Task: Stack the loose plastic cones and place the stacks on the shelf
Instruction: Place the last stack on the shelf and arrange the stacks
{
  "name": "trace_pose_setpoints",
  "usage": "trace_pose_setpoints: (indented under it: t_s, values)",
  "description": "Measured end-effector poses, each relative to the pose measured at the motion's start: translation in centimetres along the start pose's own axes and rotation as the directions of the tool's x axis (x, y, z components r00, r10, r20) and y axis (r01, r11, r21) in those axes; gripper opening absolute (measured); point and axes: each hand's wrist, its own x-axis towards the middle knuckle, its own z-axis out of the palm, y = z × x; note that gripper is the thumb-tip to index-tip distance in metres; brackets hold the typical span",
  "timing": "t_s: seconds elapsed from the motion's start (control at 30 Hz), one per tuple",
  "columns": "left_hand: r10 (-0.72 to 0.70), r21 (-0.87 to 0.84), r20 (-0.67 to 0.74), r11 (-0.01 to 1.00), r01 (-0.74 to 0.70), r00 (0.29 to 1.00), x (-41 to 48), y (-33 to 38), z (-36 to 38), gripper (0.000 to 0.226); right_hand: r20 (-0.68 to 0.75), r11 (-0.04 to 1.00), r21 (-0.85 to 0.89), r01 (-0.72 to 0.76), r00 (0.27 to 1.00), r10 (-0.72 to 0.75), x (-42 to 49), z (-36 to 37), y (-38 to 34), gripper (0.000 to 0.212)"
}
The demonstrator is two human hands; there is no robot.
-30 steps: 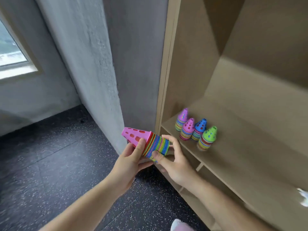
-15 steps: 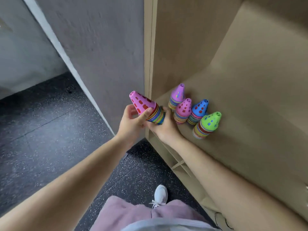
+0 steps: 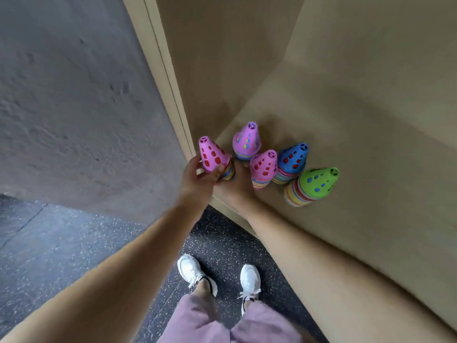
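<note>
At the shelf's front-left corner: the stack (image 3: pixel 214 158), pink cone on top and striped rims below, is held just above the shelf (image 3: pixel 358 125), between the side panel (image 3: pixel 173 78) and the standing stacks.
Left hand (image 3: pixel 197 180): it grips the pink cone's wall, thumb laid across the front.
Right hand (image 3: pixel 235 188): it lies against the stack's base. Its fingers are hidden behind the rims, so whether they curl round cannot be told.
Neighbours: the purple stack (image 3: pixel 247 142) and the pink stack (image 3: pixel 263 168) stand just beside the held one, with the blue stack (image 3: pixel 293 159) and the green stack (image 3: pixel 314 185) further right. All four stand on their wide ends.
Axis: the long axis runs from rims to tip. It is near upright but tilted.
Pointing: the tip points up and leans toward the side panel, away from the neighbours. The wide end faces down toward the hands.
Step in hand: judged to be setting this fifth stack down.
Doing it well: the tilt should come out first, so the bottom rim meets the board flat all round.
Clearance: the gap is narrow, so the base should go straight down without nudging the pink stack.
Release: it seems best to ease off at the base first and let the left hand steady the top until the stack stands.
</note>
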Motion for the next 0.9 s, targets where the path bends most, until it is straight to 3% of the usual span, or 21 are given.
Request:
trace_pose_setpoints:
  t_s: [0.17,0.27,0.4,0.5,0.57,0.6,0.63,0.67,0.7,0.73,0.8,0.83,0.9]
  values:
    - [0.077,0.105,0.021,0.991,-0.079,0.997,3.6,-1.7,0.5,0.037,-0.094,0.996,-0.047,-0.078,0.993,0.073,3.0,2.7,4.5,0.057]
    - [0.076,0.162,0.041,0.983,-0.082,0.996,4.8,-2.2,1.2,0.046,-0.123,0.992,-0.034,-0.125,0.985,0.12,3.4,2.3,3.4,0.065]
    - [0.065,0.14,0.056,0.987,-0.072,0.996,6.8,-2.3,3.3,0.05,-0.058,0.973,0.156,-0.172,0.981,0.183,4.6,0.5,1.7,0.067]
    - [0.078,0.148,0.094,0.985,-0.092,0.992,8.4,-1.8,5.5,0.059,-0.04,0.975,-0.032,-0.22,0.975,0.219,6.2,-1.0,2.3,0.057]
    - [0.06,0.152,0.124,0.985,-0.079,0.99,9.5,-1.7,6.5,0.053,-0.035,0.965,-0.238,-0.113,0.994,0.108,7.2,-1.5,2.2,0.041]
    - [0.059,0.16,0.132,0.984,-0.08,0.99,9.8,-1.8,6.9,0.05,-0.063,0.974,-0.205,-0.1,0.994,0.089,7.8,-1.4,2.1,0.031]
    - [0.051,0.171,0.132,0.982,-0.073,0.99,10.2,-1.8,7.2,0.051,-0.13,0.992,-0.023,-0.121,0.985,0.117,8.4,-1.3,2.1,0.026]
    - [0.044,0.18,0.13,0.981,-0.068,0.99,10.2,-1.7,7.5,0.054,-0.156,0.972,0.171,-0.161,0.97,0.188,8.7,-1.3,2.2,0.03]
    - [0.041,0.177,0.134,0.982,-0.064,0.99,10.2,-1.5,7.6,0.057,-0.124,0.949,0.258,-0.183,0.968,0.22,8.8,-1.4,2.4,0.037]
    - [0.032,0.183,0.143,0.981,-0.058,0.989,10.0,-1.5,7.5,0.059,-0.099,0.954,0.214,-0.209,0.967,0.234,8.6,-1.7,2.2,0.043]
    - [0.005,0.162,0.138,0.986,-0.027,0.99,8.9,-1.4,7.2,0.061,-0.044,0.972,-0.188,-0.145,0.989,0.139,6.8,-2.6,1.9,0.059]
    - [0.013,0.194,0.104,0.98,-0.033,0.995,8.1,-1.6,6.9,0.063,-0.011,0.959,-0.267,-0.092,0.996,0.092,5.7,-2.6,2.3,0.066]
    - [0.084,0.356,0.008,0.931,-0.082,0.996,5.7,-1.6,6.2,0.057,0.046,0.966,-0.254,-0.056,0.996,0.07,3.4,-3.1,3.3,0.067]
